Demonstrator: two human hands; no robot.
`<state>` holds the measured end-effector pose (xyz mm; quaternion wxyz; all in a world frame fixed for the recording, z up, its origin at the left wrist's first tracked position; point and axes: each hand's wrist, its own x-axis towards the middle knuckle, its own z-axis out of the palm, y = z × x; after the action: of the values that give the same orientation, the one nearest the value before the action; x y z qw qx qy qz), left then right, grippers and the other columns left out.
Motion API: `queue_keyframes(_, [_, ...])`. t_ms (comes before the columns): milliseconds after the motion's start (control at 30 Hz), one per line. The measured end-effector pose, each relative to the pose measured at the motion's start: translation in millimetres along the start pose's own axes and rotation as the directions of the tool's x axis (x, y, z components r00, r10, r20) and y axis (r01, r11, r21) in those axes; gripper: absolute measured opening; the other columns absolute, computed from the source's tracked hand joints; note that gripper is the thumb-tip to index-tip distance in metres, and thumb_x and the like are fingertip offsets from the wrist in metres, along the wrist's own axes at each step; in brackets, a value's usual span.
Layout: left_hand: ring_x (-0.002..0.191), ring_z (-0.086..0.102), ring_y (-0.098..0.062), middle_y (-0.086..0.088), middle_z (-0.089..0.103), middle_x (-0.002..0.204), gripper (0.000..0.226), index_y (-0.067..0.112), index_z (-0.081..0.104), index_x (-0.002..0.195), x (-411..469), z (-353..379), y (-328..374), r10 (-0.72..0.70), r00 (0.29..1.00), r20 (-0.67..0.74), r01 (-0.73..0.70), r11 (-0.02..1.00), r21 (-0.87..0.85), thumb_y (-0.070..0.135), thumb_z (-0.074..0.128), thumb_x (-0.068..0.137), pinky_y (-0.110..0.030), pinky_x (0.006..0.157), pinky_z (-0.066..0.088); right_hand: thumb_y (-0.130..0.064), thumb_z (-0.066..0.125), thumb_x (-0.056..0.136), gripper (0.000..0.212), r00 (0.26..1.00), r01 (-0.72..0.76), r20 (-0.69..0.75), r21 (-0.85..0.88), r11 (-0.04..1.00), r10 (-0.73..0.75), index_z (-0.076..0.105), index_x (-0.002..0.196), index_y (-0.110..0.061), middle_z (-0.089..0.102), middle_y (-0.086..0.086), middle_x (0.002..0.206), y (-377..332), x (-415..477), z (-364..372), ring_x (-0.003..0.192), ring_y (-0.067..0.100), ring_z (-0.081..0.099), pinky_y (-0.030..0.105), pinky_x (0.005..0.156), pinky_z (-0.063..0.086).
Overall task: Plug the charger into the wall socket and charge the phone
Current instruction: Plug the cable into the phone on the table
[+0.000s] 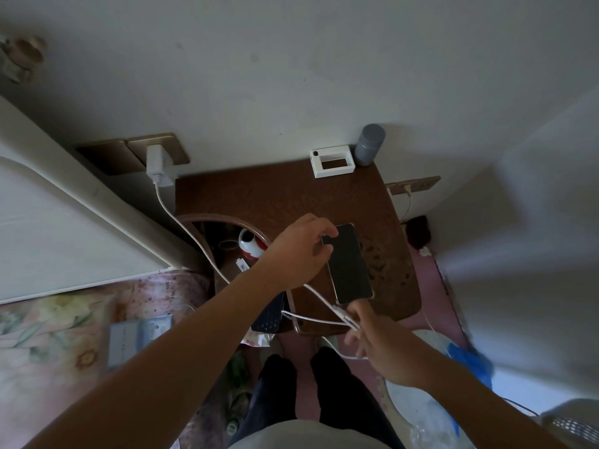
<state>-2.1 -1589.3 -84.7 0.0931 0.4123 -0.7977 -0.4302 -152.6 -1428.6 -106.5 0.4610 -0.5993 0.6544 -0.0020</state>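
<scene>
Landmark: dark brown wooden bench [275,196] against the white wall.

Left of the bench, a white square charger [158,165] sits plugged into a brass-coloured wall socket [162,150]. Its white cable [181,228] drops past the bench's left edge, crosses a curved wooden chair back [223,218], and runs on toward the bench's near edge.

Left hand [298,251]: over the bench's near-left part, fingers curled, thumb and fingertips pinching the far end of a black slab phone [350,264]. The phone lies lengthwise on the bench, screen dark, its near end close to the bench's front edge.

Right hand [376,341]: just off the bench's front edge, closed on the cable's white plug end [342,311], which points at the phone's near end and stands just short of it. Slack cable loops below the hand.

Far side of the bench is bare wood. At its back edge stand a white rectangular frame box [332,163] and a grey cylinder bottle [369,144]. Right of the bench, a second brass socket [415,184] on the wall, then a narrow strip of pink floor.
</scene>
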Motion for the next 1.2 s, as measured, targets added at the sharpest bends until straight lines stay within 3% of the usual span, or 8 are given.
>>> queue_keyframes(167, [0.096, 0.057, -0.01, 0.006, 0.052, 0.114, 0.023, 0.024, 0.06, 0.115, 4, 9, -10, -0.027, 0.998, 0.06, 0.025, 0.999, 0.035, 0.02, 0.056, 0.092, -0.015, 0.077, 0.044, -0.02, 0.038, 0.1, 0.004, 0.999, 0.032, -0.04, -0.016, 0.999, -0.032, 0.04, 0.1, -0.023, 0.055, -0.002, 0.078, 4, 0, 20, 0.067, 0.015, 0.056, 0.03, 0.063, 0.045])
queue_keyframes(233, [0.098, 0.056, -0.01, 0.005, 0.053, 0.116, 0.024, 0.025, 0.059, 0.116, 7, 14, -15, -0.049, 0.993, 0.107, 0.042, 0.997, 0.067, 0.021, 0.056, 0.092, -0.012, 0.076, 0.04, -0.023, 0.037, 0.101, 0.009, 0.995, 0.049, -0.083, 0.002, 0.999, -0.049, 0.041, 0.094, -0.026, 0.05, -0.004, 0.075, 7, 1, 27, 0.065, 0.015, 0.052, 0.029, 0.061, 0.041])
queue_keyframes(333, [0.099, 0.056, -0.01, 0.004, 0.052, 0.117, 0.025, 0.027, 0.057, 0.117, 12, 21, -23, -0.078, 0.986, 0.148, 0.065, 0.994, 0.092, 0.023, 0.055, 0.093, -0.014, 0.076, 0.038, -0.027, 0.04, 0.1, 0.008, 0.986, -0.01, -0.166, 0.081, 0.997, 0.024, 0.046, 0.095, -0.027, 0.058, -0.007, 0.077, 14, 6, 36, 0.07, 0.011, 0.062, 0.026, 0.063, 0.049])
queue_keyframes(467, [0.099, 0.052, -0.01, 0.001, 0.051, 0.123, 0.028, 0.026, 0.056, 0.12, 22, 29, -33, -0.124, 0.985, 0.12, 0.113, 0.989, 0.096, 0.023, 0.056, 0.092, -0.016, 0.075, 0.037, -0.03, 0.047, 0.098, 0.004, 0.939, -0.119, -0.295, 0.211, 0.97, 0.18, 0.045, 0.096, -0.028, 0.057, -0.01, 0.068, 29, 19, 46, 0.061, 0.006, 0.062, 0.021, 0.053, 0.048])
queue_keyframes(733, [0.13, 0.039, -0.027, -0.008, 0.035, 0.144, 0.051, 0.025, 0.041, 0.137, 58, 49, -49, -0.234, 0.969, 0.076, 0.225, 0.968, 0.107, 0.023, 0.058, 0.089, -0.034, 0.097, 0.037, -0.033, 0.044, 0.098, 0.013, 0.848, -0.144, -0.48, 0.2, 0.969, 0.225, 0.047, 0.086, -0.031, 0.046, -0.017, 0.057, 55, 33, 63, 0.052, -0.003, 0.05, 0.012, 0.047, 0.032])
queue_keyframes(933, [0.137, 0.033, -0.034, -0.013, 0.022, 0.153, 0.067, 0.018, 0.025, 0.149, 75, 62, -56, -0.316, 0.943, 0.108, 0.301, 0.944, 0.132, 0.023, 0.057, 0.091, -0.042, 0.108, 0.037, -0.035, 0.041, 0.098, 0.019, 0.813, -0.175, -0.533, 0.164, 0.971, 0.236, 0.048, 0.108, -0.021, 0.056, -0.011, 0.064, 61, 36, 70, 0.053, 0.004, 0.058, 0.02, 0.045, 0.045])
queue_keyframes(1033, [0.134, 0.036, -0.033, -0.014, 0.027, 0.149, 0.065, 0.014, 0.028, 0.149, 78, 66, -58, -0.309, 0.946, 0.103, 0.293, 0.945, 0.145, 0.02, 0.057, 0.091, -0.04, 0.109, 0.037, -0.03, 0.048, 0.097, 0.012, 0.801, -0.175, -0.554, 0.144, 0.974, 0.226, 0.054, 0.102, -0.02, 0.057, -0.011, 0.068, 64, 38, 71, 0.057, 0.002, 0.055, 0.012, 0.049, 0.037])
queue_keyframes(1200, [0.131, 0.036, -0.033, -0.014, 0.037, 0.143, 0.057, 0.012, 0.038, 0.145, 84, 69, -58, -0.286, 0.953, 0.104, 0.269, 0.951, 0.155, 0.014, 0.055, 0.091, -0.038, 0.108, 0.035, -0.027, 0.059, 0.092, 0.012, 0.769, -0.245, -0.574, 0.143, 0.959, 0.282, 0.064, 0.098, -0.017, 0.066, -0.003, 0.087, 68, 43, 73, 0.072, 0.008, 0.059, 0.018, 0.058, 0.046])
